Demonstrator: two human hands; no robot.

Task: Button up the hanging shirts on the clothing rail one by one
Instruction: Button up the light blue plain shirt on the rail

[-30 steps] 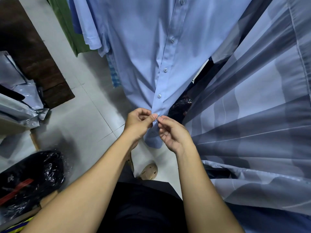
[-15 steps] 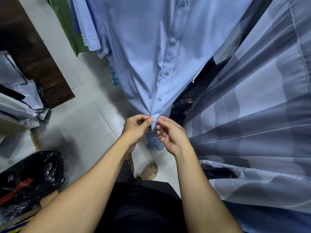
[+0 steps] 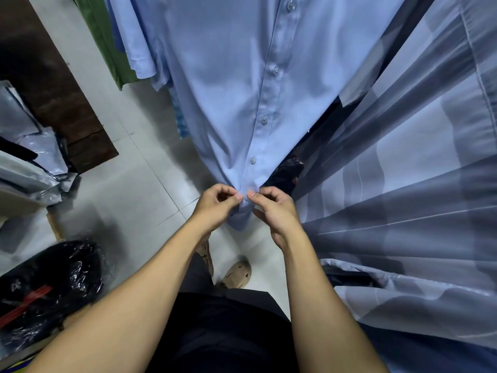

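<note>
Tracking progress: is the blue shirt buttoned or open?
Mostly buttoned: shirt shows four fastened buttons; left hand and right hand pinch it below.

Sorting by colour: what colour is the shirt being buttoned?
Plain light blue shirt, clearest in the head view.

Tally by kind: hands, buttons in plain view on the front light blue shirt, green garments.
Hands: 2, left hand and right hand, both pinching the light blue shirt near its hem
Placket buttons: 4
Green garment: 1
Total: 7
</note>
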